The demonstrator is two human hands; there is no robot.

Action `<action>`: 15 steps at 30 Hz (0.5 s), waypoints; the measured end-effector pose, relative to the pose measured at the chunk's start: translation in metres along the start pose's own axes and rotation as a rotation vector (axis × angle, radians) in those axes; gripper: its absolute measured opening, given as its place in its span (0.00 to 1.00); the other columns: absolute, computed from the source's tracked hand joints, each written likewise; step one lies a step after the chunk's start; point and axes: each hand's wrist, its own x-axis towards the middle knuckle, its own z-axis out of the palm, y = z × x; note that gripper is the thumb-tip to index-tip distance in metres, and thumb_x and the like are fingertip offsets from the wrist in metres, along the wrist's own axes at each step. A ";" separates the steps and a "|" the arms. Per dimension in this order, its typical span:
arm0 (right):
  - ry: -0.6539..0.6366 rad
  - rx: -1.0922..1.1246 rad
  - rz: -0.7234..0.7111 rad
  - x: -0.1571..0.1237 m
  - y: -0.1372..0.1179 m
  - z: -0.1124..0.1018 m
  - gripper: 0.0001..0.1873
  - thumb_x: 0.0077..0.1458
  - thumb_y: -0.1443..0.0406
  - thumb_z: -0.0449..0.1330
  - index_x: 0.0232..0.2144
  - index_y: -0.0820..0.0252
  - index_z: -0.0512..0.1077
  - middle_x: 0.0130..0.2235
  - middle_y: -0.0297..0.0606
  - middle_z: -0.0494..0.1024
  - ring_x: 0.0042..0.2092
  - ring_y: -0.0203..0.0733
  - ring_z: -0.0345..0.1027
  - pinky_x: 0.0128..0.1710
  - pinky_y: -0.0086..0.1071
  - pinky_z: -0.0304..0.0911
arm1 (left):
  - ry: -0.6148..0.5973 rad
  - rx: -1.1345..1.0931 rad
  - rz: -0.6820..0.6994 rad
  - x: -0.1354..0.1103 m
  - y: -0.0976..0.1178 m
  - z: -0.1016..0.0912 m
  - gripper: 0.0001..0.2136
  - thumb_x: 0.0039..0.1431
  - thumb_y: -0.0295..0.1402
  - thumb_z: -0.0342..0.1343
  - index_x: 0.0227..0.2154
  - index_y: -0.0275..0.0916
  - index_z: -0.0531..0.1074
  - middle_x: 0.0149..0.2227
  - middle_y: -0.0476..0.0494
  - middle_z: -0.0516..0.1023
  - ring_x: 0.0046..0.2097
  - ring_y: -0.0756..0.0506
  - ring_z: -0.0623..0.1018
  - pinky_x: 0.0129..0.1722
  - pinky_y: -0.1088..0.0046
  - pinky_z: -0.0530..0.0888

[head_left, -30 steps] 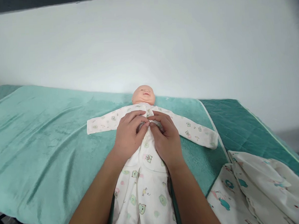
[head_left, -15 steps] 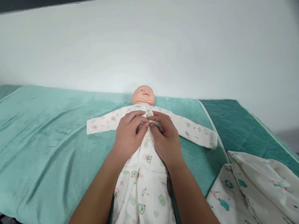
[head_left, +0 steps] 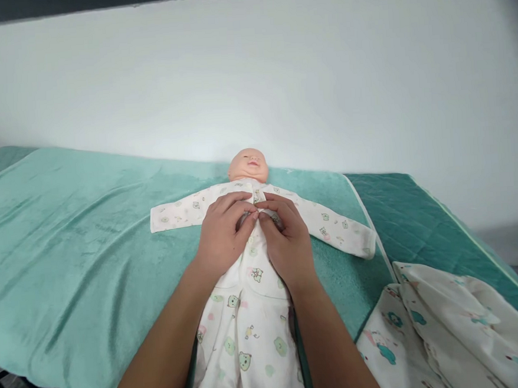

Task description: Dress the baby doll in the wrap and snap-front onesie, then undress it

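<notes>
A baby doll (head_left: 247, 164) lies on its back, dressed in white baby pajamas (head_left: 251, 330) printed with green bears. Its sleeves spread out to both sides. At the chest, my left hand (head_left: 228, 228) pinches the front placket between thumb and fingers. Opposite it, my right hand (head_left: 286, 233) pinches the same strip of cloth, the fingertips of both hands nearly meeting. Whatever button or snap lies between the fingertips is hidden. Above the hands, the collar and upper placket show near the doll's neck.
A light green blanket (head_left: 88, 229) covers the bed under the doll. Darker green quilted cloth (head_left: 388, 208) shows at the right. White printed baby clothes or cloth (head_left: 463, 321) lie heaped at the lower right. Behind stands a white wall (head_left: 250, 70).
</notes>
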 end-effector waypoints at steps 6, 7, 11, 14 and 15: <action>-0.001 0.007 0.018 0.000 -0.001 0.000 0.09 0.59 0.66 0.56 0.39 0.53 0.76 0.54 0.39 0.74 0.56 0.47 0.67 0.57 0.46 0.63 | -0.007 0.001 -0.005 -0.001 0.001 -0.001 0.06 0.66 0.31 0.52 0.37 0.43 0.75 0.53 0.45 0.77 0.57 0.44 0.75 0.58 0.61 0.71; -0.001 0.007 0.018 0.000 -0.001 0.000 0.09 0.59 0.66 0.56 0.40 0.53 0.76 0.54 0.39 0.74 0.56 0.47 0.67 0.58 0.46 0.63 | -0.009 0.006 0.001 -0.001 0.001 -0.001 0.06 0.67 0.31 0.52 0.38 0.43 0.75 0.53 0.45 0.77 0.57 0.44 0.74 0.58 0.61 0.71; -0.003 0.006 0.011 0.000 0.000 0.000 0.10 0.59 0.66 0.56 0.40 0.52 0.76 0.54 0.38 0.74 0.56 0.47 0.67 0.58 0.46 0.63 | -0.013 0.027 0.034 -0.001 -0.001 0.000 0.09 0.68 0.31 0.51 0.45 0.44 0.76 0.55 0.45 0.76 0.58 0.44 0.73 0.59 0.60 0.70; -0.003 0.004 0.015 0.000 0.000 0.000 0.10 0.59 0.66 0.56 0.40 0.52 0.76 0.54 0.39 0.74 0.57 0.47 0.66 0.58 0.47 0.62 | -0.012 0.032 0.042 -0.002 -0.002 0.000 0.10 0.68 0.31 0.51 0.46 0.45 0.76 0.55 0.45 0.76 0.58 0.44 0.73 0.60 0.61 0.70; -0.004 0.004 0.017 0.000 0.000 0.000 0.10 0.59 0.66 0.55 0.40 0.52 0.76 0.54 0.39 0.74 0.57 0.47 0.66 0.58 0.47 0.62 | -0.013 0.034 0.040 -0.002 -0.002 0.000 0.10 0.68 0.31 0.51 0.45 0.45 0.76 0.55 0.45 0.76 0.58 0.44 0.73 0.60 0.61 0.70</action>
